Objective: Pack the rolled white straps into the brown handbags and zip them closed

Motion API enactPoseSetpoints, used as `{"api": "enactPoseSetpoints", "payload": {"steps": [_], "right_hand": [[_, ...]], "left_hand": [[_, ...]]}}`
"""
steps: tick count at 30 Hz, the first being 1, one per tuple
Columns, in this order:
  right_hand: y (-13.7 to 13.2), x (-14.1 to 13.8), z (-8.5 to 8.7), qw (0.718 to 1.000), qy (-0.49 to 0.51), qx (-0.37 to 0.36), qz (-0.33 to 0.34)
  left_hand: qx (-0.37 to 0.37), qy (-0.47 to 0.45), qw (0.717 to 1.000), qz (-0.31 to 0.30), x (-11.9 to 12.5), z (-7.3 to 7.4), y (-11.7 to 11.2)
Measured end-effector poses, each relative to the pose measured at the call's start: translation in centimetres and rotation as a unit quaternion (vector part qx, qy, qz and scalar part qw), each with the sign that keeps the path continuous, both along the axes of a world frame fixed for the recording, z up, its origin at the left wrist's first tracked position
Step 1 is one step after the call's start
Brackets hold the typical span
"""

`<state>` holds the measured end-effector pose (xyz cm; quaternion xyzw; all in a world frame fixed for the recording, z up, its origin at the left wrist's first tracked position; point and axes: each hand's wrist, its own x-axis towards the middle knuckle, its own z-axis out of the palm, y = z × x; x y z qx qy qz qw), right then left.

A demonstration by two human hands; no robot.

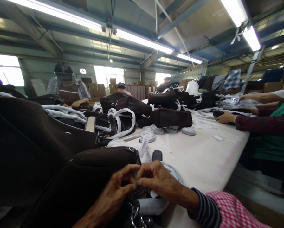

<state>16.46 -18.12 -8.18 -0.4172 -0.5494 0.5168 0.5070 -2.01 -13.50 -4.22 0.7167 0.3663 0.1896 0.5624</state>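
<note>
A dark brown bag point(92, 177) lies on its side at the near edge of the white table point(203, 158). My left hand point(113, 193) rests on the bag with thumb and fingers pinched together at its end. My right hand point(158, 180) meets it there, fingers curled and pinching the same spot. What they pinch is too small and dark to name. A metal ring and clasp point(134, 217) hang just below my hands. White wrapping strips point(146, 139) lie beyond them.
More dark bags point(170, 117) and white strips are heaped along the table's middle. A co-worker's hand and maroon sleeve point(227, 117) reach in from the right. Another person point(68, 90) sits at the far left. Cardboard boxes stand at the back.
</note>
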Motion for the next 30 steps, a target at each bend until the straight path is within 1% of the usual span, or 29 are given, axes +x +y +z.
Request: {"api": "enactPoseSetpoints", "payload": {"steps": [4, 8, 11, 15, 18, 21, 24, 26, 27, 28, 30], "right_hand": [[0.1, -0.1, 0.1, 1.0, -0.004, 0.01, 0.009], [0.1, -0.6, 0.0, 0.999, 0.047, -0.012, 0.025], [0.1, -0.9, -0.3, 0.998, 0.059, -0.009, 0.025], [0.0, -1.0, -0.4, 0.998, 0.05, 0.009, 0.026], [0.1, -0.9, -0.2, 0.998, 0.05, 0.001, 0.043], [0.2, -0.8, 0.0, 0.998, 0.043, -0.003, 0.041], [0.2, -0.8, -0.4, 0.999, -0.009, 0.02, 0.025], [0.1, -0.8, -0.6, 0.997, -0.071, 0.04, 0.013], [0.0, -0.7, -0.7, 0.993, -0.105, 0.047, 0.008], [-0.1, -0.6, -0.7, 0.989, -0.137, 0.049, 0.004], [-0.2, -0.5, -0.4, 0.982, -0.181, 0.043, 0.017]], "left_hand": [[0.003, -0.004, 1.0, 0.001, -0.2, -0.3, -0.1], [0.014, -0.011, 1.0, 0.019, -0.3, -0.9, -0.1], [0.028, -0.024, 0.999, 0.03, -0.4, -1.4, -0.1], [0.011, -0.037, 0.999, 0.039, -0.3, -1.2, -0.4], [-0.005, -0.046, 0.998, 0.029, -0.1, -0.8, -0.3], [-0.001, -0.053, 0.999, 0.0, 0.0, -0.6, 0.1], [0.043, -0.033, 0.998, -0.034, -0.4, -0.5, 0.2], [0.1, 0.008, 0.993, -0.059, -1.0, 0.2, -0.2], [0.131, 0.038, 0.988, -0.069, -1.5, 0.8, -0.5], [0.16, 0.07, 0.981, -0.078, -2.0, 1.5, -0.9], [0.201, 0.124, 0.967, -0.095, -3.2, 3.6, -1.4]]}}
